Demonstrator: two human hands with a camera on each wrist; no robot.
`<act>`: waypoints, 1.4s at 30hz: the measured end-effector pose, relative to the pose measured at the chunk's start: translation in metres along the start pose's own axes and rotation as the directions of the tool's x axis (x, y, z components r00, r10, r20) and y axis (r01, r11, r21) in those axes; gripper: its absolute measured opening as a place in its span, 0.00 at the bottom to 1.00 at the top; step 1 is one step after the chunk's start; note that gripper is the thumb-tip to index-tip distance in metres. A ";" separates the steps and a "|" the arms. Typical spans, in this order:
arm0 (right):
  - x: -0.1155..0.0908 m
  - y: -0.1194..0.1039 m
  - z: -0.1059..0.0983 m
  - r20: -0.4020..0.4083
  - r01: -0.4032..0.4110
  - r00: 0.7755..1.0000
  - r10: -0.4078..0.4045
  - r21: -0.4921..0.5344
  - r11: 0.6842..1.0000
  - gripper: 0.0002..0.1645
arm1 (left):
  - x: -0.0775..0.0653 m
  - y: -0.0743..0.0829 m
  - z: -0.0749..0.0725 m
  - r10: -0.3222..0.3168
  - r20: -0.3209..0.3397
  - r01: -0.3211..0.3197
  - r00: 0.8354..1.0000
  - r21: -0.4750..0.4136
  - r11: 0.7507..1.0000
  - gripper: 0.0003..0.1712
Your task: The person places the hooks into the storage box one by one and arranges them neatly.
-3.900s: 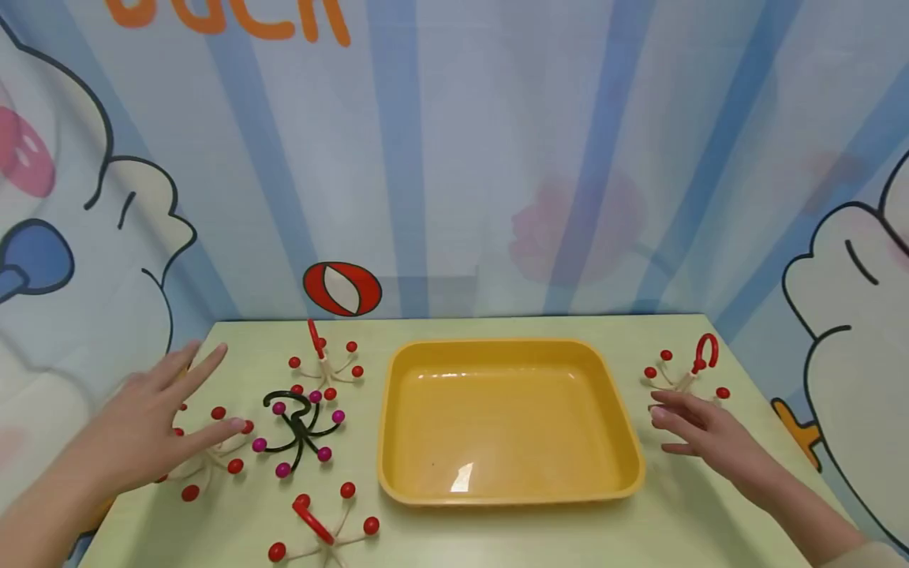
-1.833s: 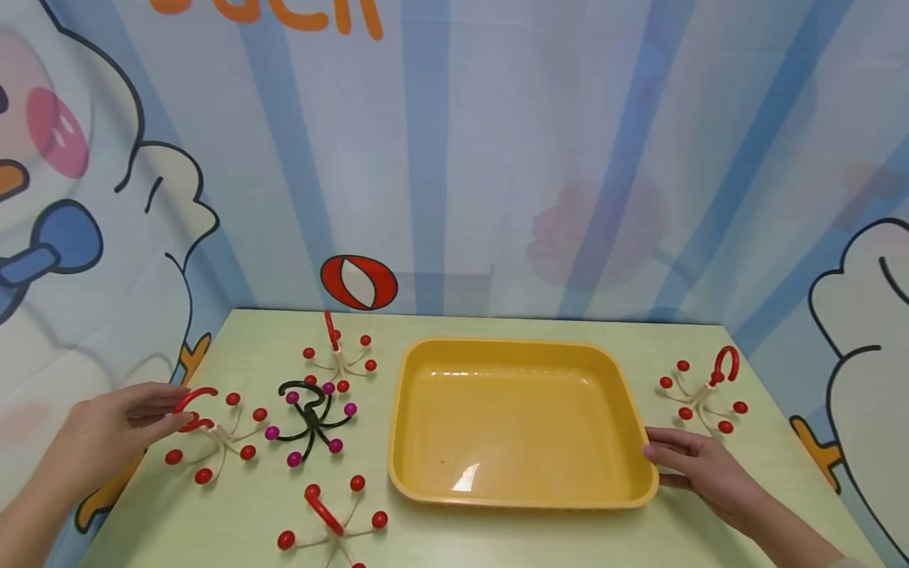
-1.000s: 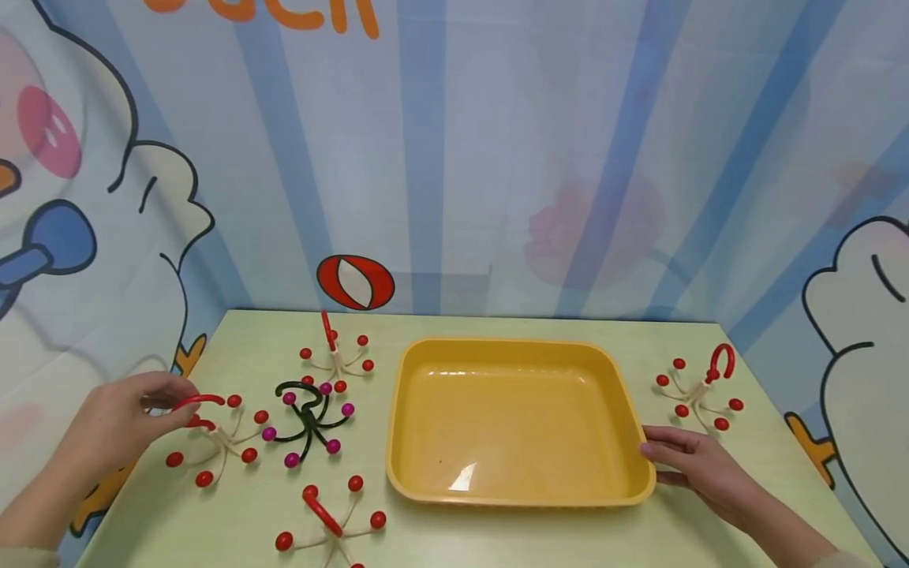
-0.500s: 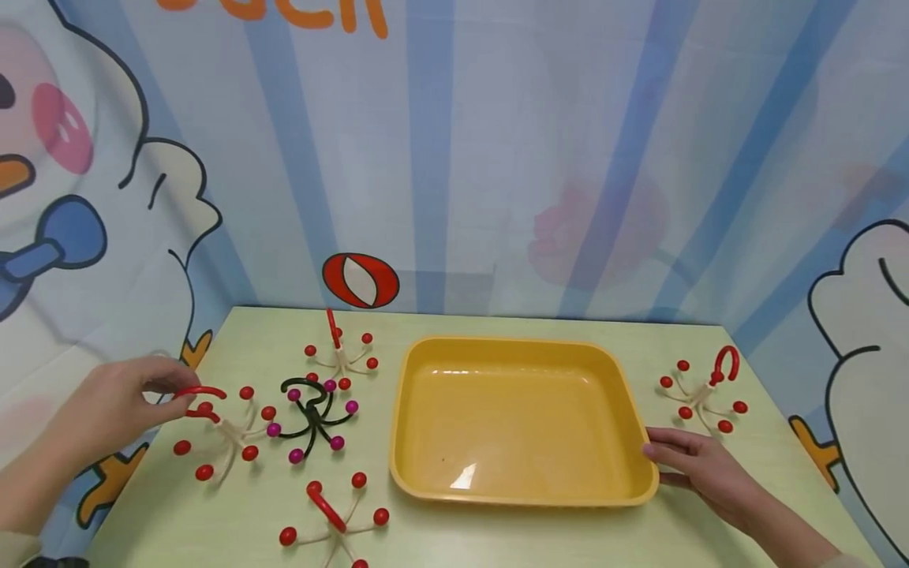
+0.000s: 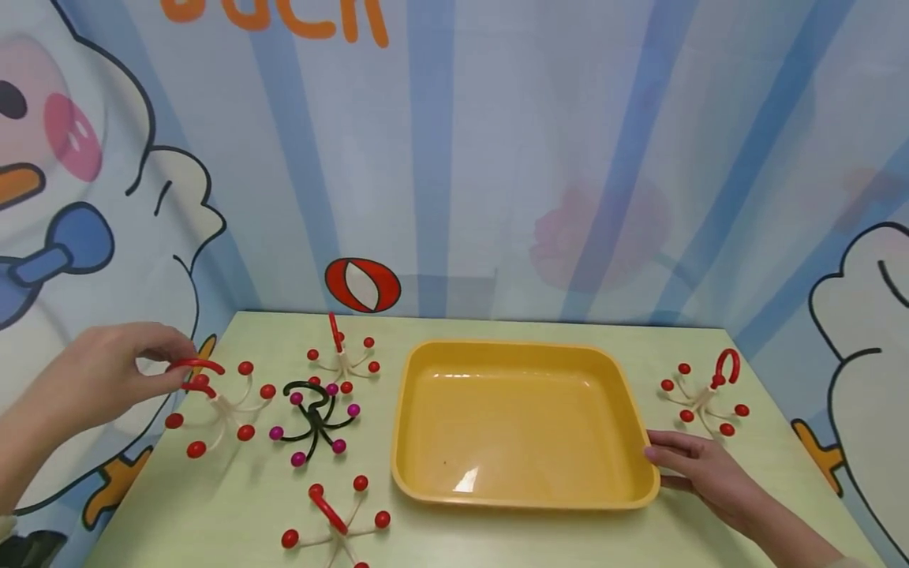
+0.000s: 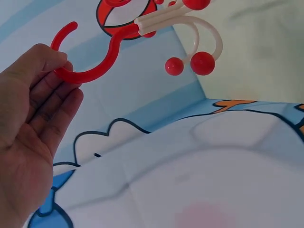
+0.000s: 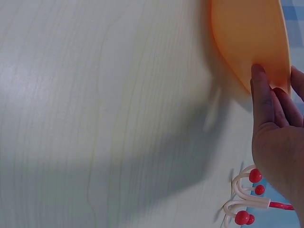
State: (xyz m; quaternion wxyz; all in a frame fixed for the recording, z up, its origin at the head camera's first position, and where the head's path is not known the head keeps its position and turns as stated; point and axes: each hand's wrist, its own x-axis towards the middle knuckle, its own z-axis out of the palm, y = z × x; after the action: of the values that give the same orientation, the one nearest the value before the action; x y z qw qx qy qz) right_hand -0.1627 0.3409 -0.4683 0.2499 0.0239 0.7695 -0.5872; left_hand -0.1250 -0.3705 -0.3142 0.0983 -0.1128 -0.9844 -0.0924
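My left hand (image 5: pixel 117 371) pinches the red hook handle of a head massager (image 6: pixel 88 73) between thumb and fingers. Its cream prongs with red ball tips hang over the left side of the table, a faint shadow below. The right hand (image 5: pixel 710 469) holds the right rim of a yellow tray (image 5: pixel 525 426); one fingertip overlaps the rim, while another finger lies against the outer wall in the right wrist view. A black massager with magenta balls (image 5: pixel 316 418) lies close to the held one.
Other red-and-cream massagers lie around the tray: one at the back left (image 5: pixel 344 363), one at the front left (image 5: pixel 337 528), one at the right (image 5: pixel 703 402), behind my right hand. A printed curtain (image 5: pixel 490 158) hangs behind the table's back edge.
My left hand reached the left massager, took its hook handle and raised it off the table. Earlier, the right hand came down from beside the right massager to the tray's rim and stayed.
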 end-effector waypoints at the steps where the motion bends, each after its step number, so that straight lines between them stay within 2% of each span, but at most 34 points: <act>1: 0.000 0.000 0.000 0.002 0.000 1.000 0.000 0.004 1.000 0.37 | 0.002 0.002 -0.003 0.009 -0.005 -0.009 1.000 0.005 1.000 0.11; 8: 0.000 0.001 0.001 -0.004 0.007 1.000 -0.007 0.008 1.000 0.37 | 0.021 0.021 -0.022 0.095 -0.047 -0.093 0.994 0.046 0.995 0.12; 16: 0.000 0.001 0.005 -0.060 -0.020 0.998 0.020 -0.011 1.000 0.40 | 0.045 0.041 -0.041 0.120 -0.009 -0.120 0.993 0.048 0.992 0.10; 23: 0.001 0.003 0.001 -0.027 -0.004 1.000 0.004 0.002 1.000 0.39 | 0.063 0.061 -0.050 0.198 0.003 -0.198 0.980 0.056 0.979 0.11; 34: -0.001 0.001 0.001 0.001 0.012 1.000 -0.012 0.015 1.000 0.37 | 0.093 0.110 -0.049 0.319 -0.005 -0.319 0.948 -0.016 0.948 0.08; 42: 0.001 0.001 0.004 -0.040 0.003 0.999 -0.003 -0.008 1.000 0.39 | 0.112 0.141 -0.035 0.349 0.005 -0.348 0.937 -0.062 0.935 0.07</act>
State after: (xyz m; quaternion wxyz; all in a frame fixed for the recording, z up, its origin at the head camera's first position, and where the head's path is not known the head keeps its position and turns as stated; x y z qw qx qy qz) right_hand -0.1619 0.3376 -0.4708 0.2337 0.0334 0.7768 -0.5838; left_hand -0.1917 -0.2199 -0.2338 0.1021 -0.2890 -0.9464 -0.1021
